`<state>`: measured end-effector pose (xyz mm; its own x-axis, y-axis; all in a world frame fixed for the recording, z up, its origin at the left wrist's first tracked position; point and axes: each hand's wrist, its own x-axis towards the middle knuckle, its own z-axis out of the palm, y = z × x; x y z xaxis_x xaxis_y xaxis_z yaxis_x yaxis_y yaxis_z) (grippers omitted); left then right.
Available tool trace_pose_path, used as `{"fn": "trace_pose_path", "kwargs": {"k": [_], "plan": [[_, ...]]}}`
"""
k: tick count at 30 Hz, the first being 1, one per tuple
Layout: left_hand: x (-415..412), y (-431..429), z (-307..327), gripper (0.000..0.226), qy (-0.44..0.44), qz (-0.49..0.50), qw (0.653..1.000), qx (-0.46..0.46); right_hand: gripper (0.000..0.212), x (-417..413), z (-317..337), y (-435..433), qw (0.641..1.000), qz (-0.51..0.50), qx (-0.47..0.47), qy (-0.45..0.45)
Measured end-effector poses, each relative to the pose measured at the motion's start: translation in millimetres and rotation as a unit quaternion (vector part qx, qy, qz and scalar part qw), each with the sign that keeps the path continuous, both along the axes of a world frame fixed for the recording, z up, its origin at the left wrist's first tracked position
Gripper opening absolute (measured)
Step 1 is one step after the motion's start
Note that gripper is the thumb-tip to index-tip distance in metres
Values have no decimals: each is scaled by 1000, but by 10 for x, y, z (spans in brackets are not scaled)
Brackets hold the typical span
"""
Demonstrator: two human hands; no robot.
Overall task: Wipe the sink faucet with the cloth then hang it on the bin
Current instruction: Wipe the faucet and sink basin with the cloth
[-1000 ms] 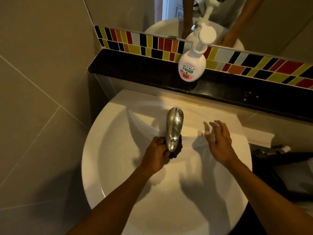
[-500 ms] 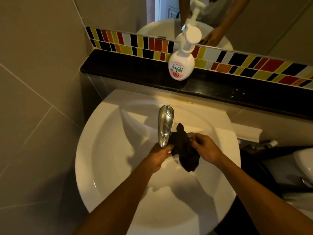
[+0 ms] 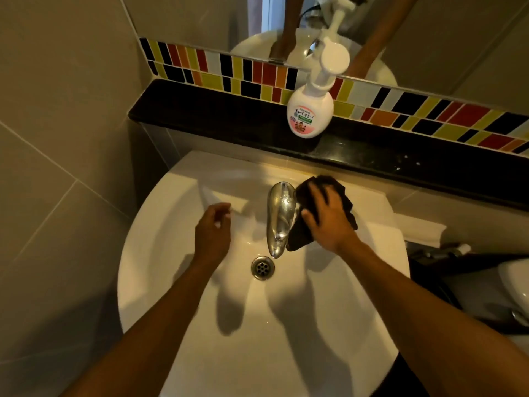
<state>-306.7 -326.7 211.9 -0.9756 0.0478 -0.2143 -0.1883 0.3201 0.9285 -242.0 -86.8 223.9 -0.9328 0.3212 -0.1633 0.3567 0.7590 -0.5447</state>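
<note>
A chrome faucet (image 3: 280, 216) juts out over the white sink (image 3: 171, 282). My right hand (image 3: 326, 222) presses a dark cloth (image 3: 340, 193) against the faucet's right side, fingers spread over the cloth. Part of the cloth hangs below my palm beside the spout. My left hand (image 3: 213, 233) hovers over the basin to the left of the faucet, fingers loosely curled and holding nothing. No bin is in view.
A white soap pump bottle (image 3: 310, 110) stands on the black ledge (image 3: 200, 116) behind the sink, below a band of coloured tiles and a mirror. The drain (image 3: 262, 267) lies under the spout. Dark fixtures and a white toilet edge (image 3: 515, 285) are at the right.
The cloth passed from my left hand to my right hand. My right hand carried it up against the faucet's right side, and my left hand let go and drew off to the left.
</note>
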Motion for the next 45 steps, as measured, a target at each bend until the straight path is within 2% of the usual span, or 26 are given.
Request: {"fn": "trace_pose_path", "kwargs": {"k": [1, 3, 7, 9, 13, 16, 23, 29, 33, 34, 36, 39, 41, 43, 45], "plan": [[-70, 10, 6, 24, 48, -16, 998, -45, 59, 8, -121, -35, 997, 45, 57, -22], [-226, 25, -12, 36, 114, -53, 985, -118, 56, -5, -279, -61, 989, 86, 124, -8], [-469, 51, -146, 64, 138, -165, 941, -262, 52, -152, -302, -8, 980, 149, 127, 45], [-506, 79, -247, 72, 123, -217, 922, -295, 53, -212, -269, 59, 976, 179, 113, 44], [-480, 125, -390, 79, 95, -274, 895, -339, 46, -269, -213, 136, 960, 203, 181, 60], [-485, 97, -446, 85, 88, -296, 874, -376, 46, -266, -143, 124, 957, 191, 213, 41], [-516, 79, -462, 89, 79, -315, 856, -402, 63, 160, -84, 317, 932, 256, 255, -26], [-505, 100, -381, 91, 68, -326, 842, -424, 61, 382, 169, 719, 916, 276, 266, -114], [-518, 81, -409, 93, 71, -331, 842, -420, 53, 454, 350, 832, 893, 287, 311, -156], [-519, 82, -413, 92, 70, -331, 843, -417, 45, 425, 385, 820, 900, 280, 299, -150], [-517, 86, -411, 90, 67, -335, 844, -413, 32, 339, 444, 754, 944, 220, 224, -106], [-520, 87, -400, 90, 67, -333, 843, -416, 44, 143, 443, 513, 991, 92, 95, 5], [-524, 89, -412, 89, 68, -332, 844, -415, 60, -16, 351, 280, 997, 53, 30, 44], [-526, 92, -415, 87, 67, -332, 844, -415, 67, -152, 181, 51, 999, 41, -16, 27], [-527, 93, -411, 87, 65, -331, 845, -415, 69, -208, -47, -117, 999, 34, 12, 2]]}}
